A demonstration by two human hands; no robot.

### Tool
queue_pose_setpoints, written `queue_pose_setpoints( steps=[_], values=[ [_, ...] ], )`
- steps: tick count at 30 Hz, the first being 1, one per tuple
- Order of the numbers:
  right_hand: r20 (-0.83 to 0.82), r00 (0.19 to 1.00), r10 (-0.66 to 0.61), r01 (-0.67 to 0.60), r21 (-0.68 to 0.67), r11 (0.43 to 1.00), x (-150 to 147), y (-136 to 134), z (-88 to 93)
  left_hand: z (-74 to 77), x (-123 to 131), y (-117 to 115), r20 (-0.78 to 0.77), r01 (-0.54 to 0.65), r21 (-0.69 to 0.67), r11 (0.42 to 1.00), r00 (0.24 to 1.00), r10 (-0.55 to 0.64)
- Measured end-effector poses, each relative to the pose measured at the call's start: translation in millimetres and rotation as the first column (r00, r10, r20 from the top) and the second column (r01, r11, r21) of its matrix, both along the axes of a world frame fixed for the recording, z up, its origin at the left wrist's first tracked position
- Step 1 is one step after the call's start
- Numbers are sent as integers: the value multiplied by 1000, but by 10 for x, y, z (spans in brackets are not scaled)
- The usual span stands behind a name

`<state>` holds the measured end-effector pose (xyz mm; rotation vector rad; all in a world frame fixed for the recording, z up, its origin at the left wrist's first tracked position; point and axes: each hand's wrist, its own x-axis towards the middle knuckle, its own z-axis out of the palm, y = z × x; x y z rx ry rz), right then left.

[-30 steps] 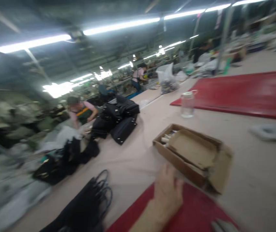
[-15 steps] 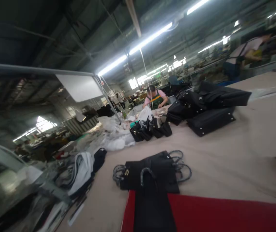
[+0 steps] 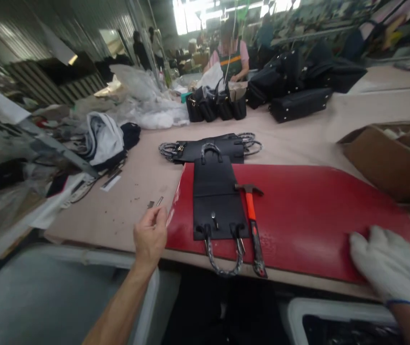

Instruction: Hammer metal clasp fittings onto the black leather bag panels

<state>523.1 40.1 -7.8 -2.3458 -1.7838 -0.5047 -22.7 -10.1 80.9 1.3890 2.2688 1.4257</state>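
Note:
My bare left hand [image 3: 150, 234] hovers at the left edge of the red mat [image 3: 309, 211], thumb and forefinger pinched together; what they hold, if anything, is too small to make out. My right hand [image 3: 384, 261], in a white glove, lies flat with fingers spread on the mat's near right corner. Between the hands a black bag panel [image 3: 217, 201] with a braided handle [image 3: 222, 261] lies on the mat. A hammer [image 3: 252, 220] with an orange handle rests beside it on the right.
A stack of black panels with handles [image 3: 208, 147] lies beyond the mat. Small metal pieces [image 3: 154, 203] sit left of it. A cardboard box [image 3: 388, 155] stands at the right. Black bags [image 3: 222, 105] and a seated co-worker [image 3: 230, 50] are at the far end. Cloth heaps [image 3: 104, 134] lie left.
The view has swung down from the far hall to the near table edge. Both my hands, the hammer and the panel's near end have come into sight.

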Motion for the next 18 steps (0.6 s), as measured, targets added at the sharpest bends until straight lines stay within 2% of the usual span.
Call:
queue_pose_setpoints(
  steps=[3,7,12,16,18],
  values=[
    [-22,999,-31,30,-78,997,-230,-128,91,-215,-80,-269,17,17,-48,999,1000,-16],
    [-33,999,-4,3,-29,1000,-343,-207,129,-463,-4,-416,28,167,-67,984,986,-166],
    [-43,999,0,0,-8,1000,-372,-255,143,-603,141,-368,-58,340,-69,938,937,-344],
    [-51,999,-18,18,-6,1000,-340,-260,171,-655,232,-250,-138,417,-92,904,894,-426],
    [-30,999,26,-25,40,999,-311,-284,156,-704,286,-190,-190,433,-91,897,876,-442]
  ],
)
